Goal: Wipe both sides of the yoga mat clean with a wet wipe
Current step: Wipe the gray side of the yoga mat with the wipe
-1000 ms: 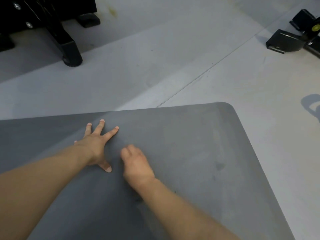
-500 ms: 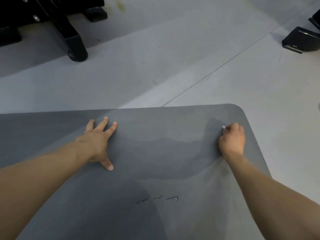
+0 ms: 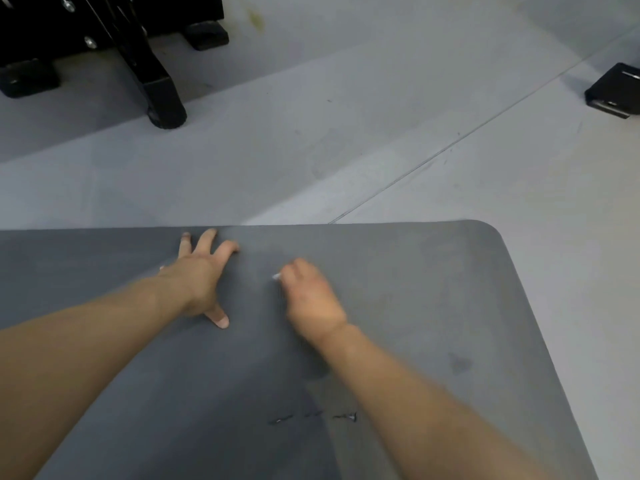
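Note:
A dark grey yoga mat (image 3: 433, 306) lies flat on the pale floor, its rounded far right corner in view. My left hand (image 3: 201, 275) presses flat on the mat near its far edge, fingers spread. My right hand (image 3: 308, 296) is curled on the mat just right of the left hand and grips a white wet wipe (image 3: 276, 276), of which only a small corner shows past the fingers. The right hand is blurred by motion. A few short dark scuff marks (image 3: 311, 416) show on the mat nearer to me.
A black metal equipment frame (image 3: 138, 57) with a rubber foot stands on the floor at the far left. A black flat object (image 3: 613, 91) lies at the far right edge. A seam line runs across the grey floor (image 3: 415, 140) beyond the mat.
My right hand swept with the wipe from beside the left hand out to the mat's far right corner and has come back to the middle. The left hand stayed planted.

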